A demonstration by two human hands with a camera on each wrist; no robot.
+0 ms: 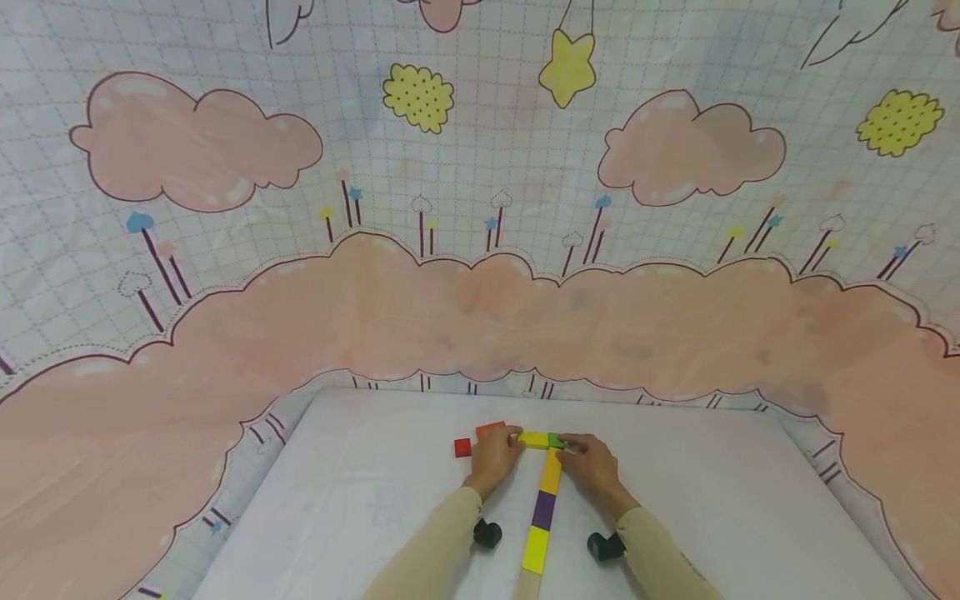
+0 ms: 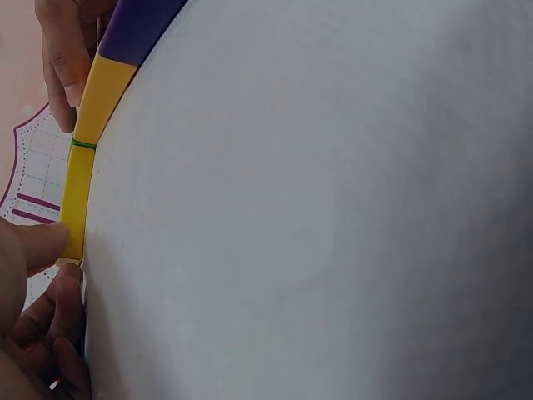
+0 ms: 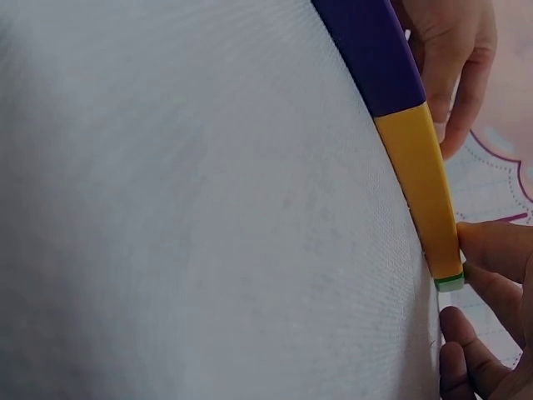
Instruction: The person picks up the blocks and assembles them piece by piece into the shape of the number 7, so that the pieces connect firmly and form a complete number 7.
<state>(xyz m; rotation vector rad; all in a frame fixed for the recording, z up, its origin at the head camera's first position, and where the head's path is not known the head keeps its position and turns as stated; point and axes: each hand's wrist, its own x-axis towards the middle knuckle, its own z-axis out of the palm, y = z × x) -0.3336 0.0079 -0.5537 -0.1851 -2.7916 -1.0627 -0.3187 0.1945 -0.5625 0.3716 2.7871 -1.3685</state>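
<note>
Several colored blocks lie end to end on the white tabletop. At the far end, a yellow block (image 1: 535, 440) meets a small green block (image 1: 555, 440), forming a crosspiece. My left hand (image 1: 495, 461) pinches the yellow block's left end, its thumb visible against it in the left wrist view. Thumb and fingertips of my right hand (image 1: 596, 468) close in on the green block's right end, beside the top of an orange-yellow block (image 1: 551, 472). Toward me from there run a purple block (image 1: 543, 510), another yellow block (image 1: 535, 550) and a plain wood-colored block (image 1: 528, 585).
Left of my left hand sits a red block (image 1: 462, 448); an orange block (image 1: 491, 428) is partly hidden behind that hand. A patterned cloth with clouds (image 1: 693, 150) hangs beyond the white table (image 1: 360, 500). Dark wrist-worn devices (image 1: 604, 547) show by both sleeves.
</note>
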